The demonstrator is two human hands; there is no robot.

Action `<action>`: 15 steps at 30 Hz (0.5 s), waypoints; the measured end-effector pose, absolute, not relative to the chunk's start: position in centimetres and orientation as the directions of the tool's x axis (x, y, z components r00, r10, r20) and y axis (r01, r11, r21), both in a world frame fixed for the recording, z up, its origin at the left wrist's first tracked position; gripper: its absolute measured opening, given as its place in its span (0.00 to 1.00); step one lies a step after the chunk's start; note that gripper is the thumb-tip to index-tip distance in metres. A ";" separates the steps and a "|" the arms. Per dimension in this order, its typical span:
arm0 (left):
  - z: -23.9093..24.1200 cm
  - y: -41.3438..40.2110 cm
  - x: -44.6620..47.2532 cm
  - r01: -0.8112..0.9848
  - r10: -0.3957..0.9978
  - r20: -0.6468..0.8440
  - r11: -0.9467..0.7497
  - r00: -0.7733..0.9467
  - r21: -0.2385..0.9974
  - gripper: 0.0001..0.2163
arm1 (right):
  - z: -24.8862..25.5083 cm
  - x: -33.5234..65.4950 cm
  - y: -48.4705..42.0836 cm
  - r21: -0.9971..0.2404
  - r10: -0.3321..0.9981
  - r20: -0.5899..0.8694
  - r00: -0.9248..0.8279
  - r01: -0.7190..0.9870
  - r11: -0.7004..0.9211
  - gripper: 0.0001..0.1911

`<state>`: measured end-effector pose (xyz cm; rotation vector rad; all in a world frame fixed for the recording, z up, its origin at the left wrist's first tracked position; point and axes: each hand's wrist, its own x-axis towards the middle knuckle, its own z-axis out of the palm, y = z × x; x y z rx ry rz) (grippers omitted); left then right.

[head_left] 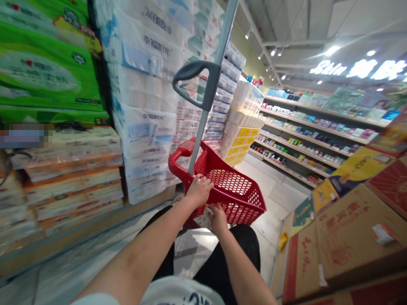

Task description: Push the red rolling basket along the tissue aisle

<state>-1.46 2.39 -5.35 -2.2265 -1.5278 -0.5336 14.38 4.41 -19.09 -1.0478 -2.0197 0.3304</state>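
A red plastic shopping basket (233,169) on a tall grey pole with a dark grey handle (197,82) stands on the floor before my knees. My left hand (199,189) is closed over the basket's near rim, close to the foot of the pole. Just below it, my right hand (219,217) pinches a pale, patterned cloth (204,218) against the basket's near side wall. The fingertips of this hand are partly hidden by the cloth. Through the perforated walls, no goods show inside the basket.
Stacked toilet-paper packs (146,123) rise on the left beside green tissue packs (47,67). Cardboard cartons (352,241) are piled close on the right. Shelves of small boxed goods (305,131) stand further back along a tiled floor (270,186).
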 end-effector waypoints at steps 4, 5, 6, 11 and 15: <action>-5.4 2.4 -1.5 0.937 0.790 0.511 -0.335 0.338 -0.103 0.09 | -18.8 15.1 4.2 -0.490 0.768 0.588 -0.254 0.643 0.589 0.22; -5.4 2.4 -1.5 0.937 0.789 0.512 -0.335 0.339 -0.103 0.09 | -18.7 15.4 4.1 -0.481 0.785 0.574 -0.231 0.681 0.552 0.21; -5.4 2.4 -1.5 0.937 0.789 0.512 -0.334 0.339 -0.104 0.09 | -18.7 15.6 4.0 -0.475 0.811 0.545 -0.212 0.719 0.507 0.19; -5.4 2.4 -1.5 0.938 0.791 0.511 -0.330 0.337 -0.107 0.09 | -18.6 17.0 4.1 -0.488 0.815 0.564 -0.133 0.742 0.459 0.17; -5.5 2.5 -1.4 0.941 0.788 0.520 -0.322 0.329 -0.107 0.09 | -18.1 17.8 4.4 -0.492 0.807 0.581 -0.107 0.743 0.453 0.14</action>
